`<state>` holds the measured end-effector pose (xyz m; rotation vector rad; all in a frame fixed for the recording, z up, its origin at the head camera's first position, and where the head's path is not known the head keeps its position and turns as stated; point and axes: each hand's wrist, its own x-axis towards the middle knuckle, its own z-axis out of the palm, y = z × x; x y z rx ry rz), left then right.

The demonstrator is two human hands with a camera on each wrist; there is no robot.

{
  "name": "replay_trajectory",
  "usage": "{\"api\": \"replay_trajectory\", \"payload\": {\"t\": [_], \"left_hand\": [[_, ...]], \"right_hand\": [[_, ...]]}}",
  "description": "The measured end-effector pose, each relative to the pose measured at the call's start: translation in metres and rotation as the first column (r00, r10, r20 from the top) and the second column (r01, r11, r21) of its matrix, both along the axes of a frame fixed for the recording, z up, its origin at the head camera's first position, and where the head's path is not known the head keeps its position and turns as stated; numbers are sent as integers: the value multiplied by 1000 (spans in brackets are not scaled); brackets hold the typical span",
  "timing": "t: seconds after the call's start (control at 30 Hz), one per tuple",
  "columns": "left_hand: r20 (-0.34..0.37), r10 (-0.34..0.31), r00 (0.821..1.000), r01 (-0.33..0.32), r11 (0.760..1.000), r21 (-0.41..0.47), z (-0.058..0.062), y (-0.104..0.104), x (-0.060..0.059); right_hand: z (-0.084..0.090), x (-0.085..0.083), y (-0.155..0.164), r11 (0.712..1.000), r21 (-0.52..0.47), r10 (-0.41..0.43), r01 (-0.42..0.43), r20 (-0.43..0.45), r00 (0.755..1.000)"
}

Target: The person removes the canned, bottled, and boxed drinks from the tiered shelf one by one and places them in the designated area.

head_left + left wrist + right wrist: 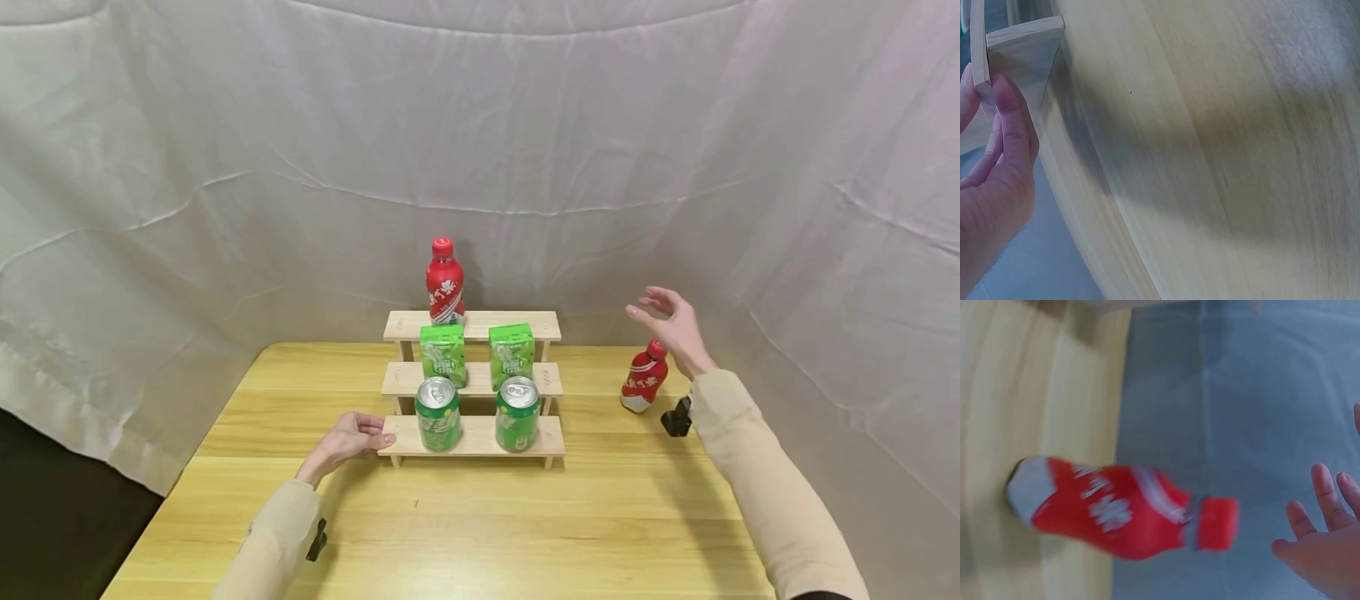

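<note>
My left hand (351,442) pinches the left end of the lowest board of a three-step wooden rack (472,435); in the left wrist view thumb and fingers (1015,119) lie on either side of the board. My right hand (675,329) is raised above a red bottle (645,377) on the table, apart from it, with fingers spread and nothing held. In the right wrist view the bottle (1122,512) looks blurred. Another red bottle (446,287) stands on the top step. Two green drink cartons (443,358) stand on the middle step, and two green cans (438,421) on the lowest.
The rack and the right-hand bottle stand on a light wooden table (480,533). Grey cloth (480,150) hangs behind the table and along both sides. A dark area (60,508) lies beyond the table's left edge.
</note>
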<state>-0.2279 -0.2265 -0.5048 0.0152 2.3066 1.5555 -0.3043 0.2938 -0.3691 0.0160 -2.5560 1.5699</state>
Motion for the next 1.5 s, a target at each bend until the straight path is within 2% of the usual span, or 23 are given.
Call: {"api": "replay_trajectory", "payload": {"t": [0.27, 0.57, 0.73, 0.9, 1.27, 1.5], "left_hand": [[10, 1, 1000, -1, 1000, -10, 1, 0, 0], [24, 1, 1000, -2, 1000, 28, 3, 2, 0], [16, -1, 1000, 1, 1000, 15, 3, 2, 0], [14, -2, 1000, 1, 1000, 15, 3, 1, 0], [19, -14, 1000, 13, 999, 48, 2, -1, -1], [27, -8, 1000, 7, 999, 42, 2, -2, -1]], "right_hand": [[31, -14, -26, 997, 12, 74, -74, -62, 995], [60, -28, -75, 987, 31, 162, -160, -73, 984], [69, -34, -107, 974, 47, 224, -222, -56, 973], [77, -36, -136, 959, 31, 281, -280, -42, 959], [80, -40, -192, 920, -106, 375, -377, -34, 926], [79, -42, -220, 909, -108, 405, -403, -4, 914]]}}
